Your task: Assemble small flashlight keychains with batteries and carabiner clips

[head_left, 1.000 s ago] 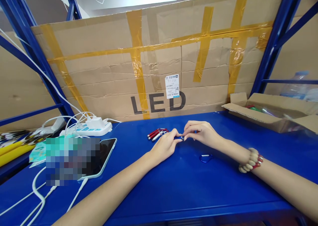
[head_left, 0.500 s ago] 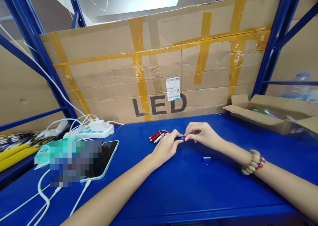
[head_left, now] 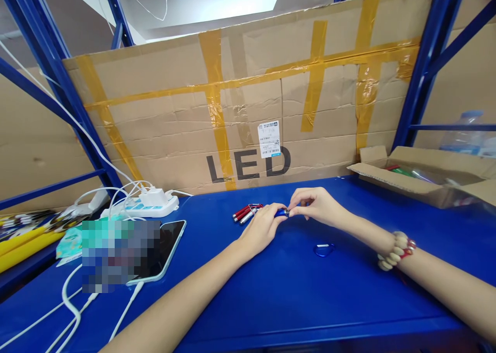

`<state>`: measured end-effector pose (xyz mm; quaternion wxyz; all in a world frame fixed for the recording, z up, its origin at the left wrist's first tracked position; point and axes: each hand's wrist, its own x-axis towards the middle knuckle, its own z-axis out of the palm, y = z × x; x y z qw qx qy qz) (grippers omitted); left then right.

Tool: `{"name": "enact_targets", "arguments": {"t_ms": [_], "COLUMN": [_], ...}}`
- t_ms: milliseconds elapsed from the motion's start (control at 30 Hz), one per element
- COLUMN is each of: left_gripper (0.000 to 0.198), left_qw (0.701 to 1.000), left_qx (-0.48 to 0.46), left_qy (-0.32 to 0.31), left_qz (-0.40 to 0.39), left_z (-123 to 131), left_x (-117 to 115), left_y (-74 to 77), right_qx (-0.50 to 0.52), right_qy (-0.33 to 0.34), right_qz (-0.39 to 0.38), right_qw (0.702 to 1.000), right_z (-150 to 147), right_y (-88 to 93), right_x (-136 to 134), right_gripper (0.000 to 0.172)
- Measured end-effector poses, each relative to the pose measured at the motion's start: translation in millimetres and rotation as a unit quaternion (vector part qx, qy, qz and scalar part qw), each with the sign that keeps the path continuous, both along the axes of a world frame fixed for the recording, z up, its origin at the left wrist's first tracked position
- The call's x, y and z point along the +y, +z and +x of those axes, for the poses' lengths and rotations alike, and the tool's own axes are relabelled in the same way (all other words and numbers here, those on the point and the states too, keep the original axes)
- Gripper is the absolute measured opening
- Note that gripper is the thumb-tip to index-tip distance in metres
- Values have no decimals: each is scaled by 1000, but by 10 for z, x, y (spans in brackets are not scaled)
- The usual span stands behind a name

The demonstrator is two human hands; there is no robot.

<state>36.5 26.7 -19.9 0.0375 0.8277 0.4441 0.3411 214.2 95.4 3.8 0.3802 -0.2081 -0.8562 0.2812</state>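
Observation:
My left hand (head_left: 264, 224) holds a small blue flashlight (head_left: 281, 213), a slim metal tube with a dark and silvery end pointing right. Most of the tube is hidden under the fingers. At that end, the thumb and forefinger of my right hand (head_left: 312, 203) are pinched together; whatever tiny part lies between them is too small to make out. Below my right hand, a blue carabiner (head_left: 323, 250) with a silver gate rests on the table. Just behind my left hand lie red flashlights (head_left: 242, 212) and a silver one (head_left: 247, 217), partly covered by the hand.
The blue tabletop (head_left: 294, 296) ends against a cardboard sheet (head_left: 166, 136) marked LED. A phone (head_left: 170, 249), cables and a white power strip (head_left: 166, 206) occupy the left. At right stands an open cardboard box (head_left: 411, 185) with colourful items inside.
Both hands remain together at the flashlight's end. My right hand has shifted up slightly, its fingertips still pinched. The carabiner and the other flashlights lie as before.

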Motion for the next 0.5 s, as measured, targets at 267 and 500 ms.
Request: {"name": "enact_targets", "arguments": {"t_ms": [267, 500], "left_gripper": [23, 20], "left_qw": [998, 999], "left_qx": [60, 20], "left_qy": [-30, -26], "left_qz": [1, -13], "left_z": [-10, -7], "left_x": [-12, -56], "left_y": [-7, 13], "right_qx": [-132, -229], "right_qy": [-16, -22], "right_qz": [187, 338], "right_qw": [973, 912], "right_z": [82, 88], "right_y": [78, 99], "right_x": [-45, -143], "right_gripper": [29, 36]}}
